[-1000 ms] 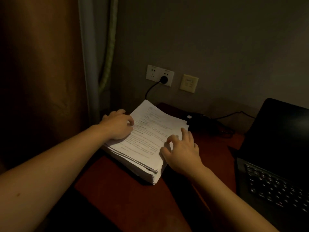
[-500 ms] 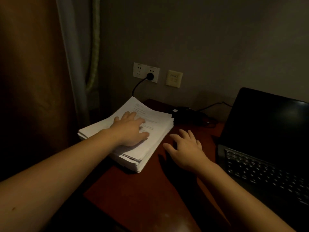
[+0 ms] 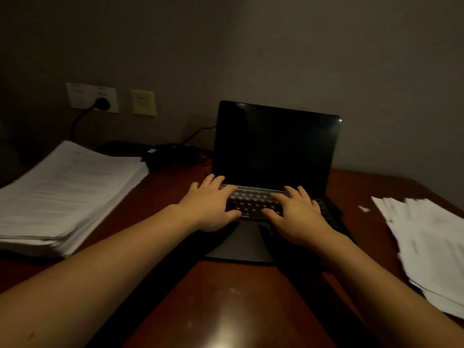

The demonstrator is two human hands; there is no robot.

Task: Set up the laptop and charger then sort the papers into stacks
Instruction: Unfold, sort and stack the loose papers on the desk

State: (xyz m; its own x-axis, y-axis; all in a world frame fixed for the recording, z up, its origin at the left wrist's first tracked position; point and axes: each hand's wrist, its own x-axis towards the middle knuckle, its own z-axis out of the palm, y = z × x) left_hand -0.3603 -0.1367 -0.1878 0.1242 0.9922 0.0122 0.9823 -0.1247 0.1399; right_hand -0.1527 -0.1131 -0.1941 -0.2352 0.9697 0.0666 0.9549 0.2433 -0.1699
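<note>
Off the paper stack (image 3: 67,192), left hand (image 3: 211,204) and right hand (image 3: 298,217) now rest loose-fingered on the laptop keyboard (image 3: 253,203).

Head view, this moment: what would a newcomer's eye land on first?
The open laptop at the centre of the desk, its screen dark, with the left hand and right hand resting on its keyboard, fingers spread. A thick paper stack lies to its left, and a looser, fanned pile of sheets lies at the right edge.

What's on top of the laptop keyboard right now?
Both hands: left hand and right hand lie on the keyboard, fingers relaxed. Middle keys show between them; keys beneath the hands are covered.
</note>
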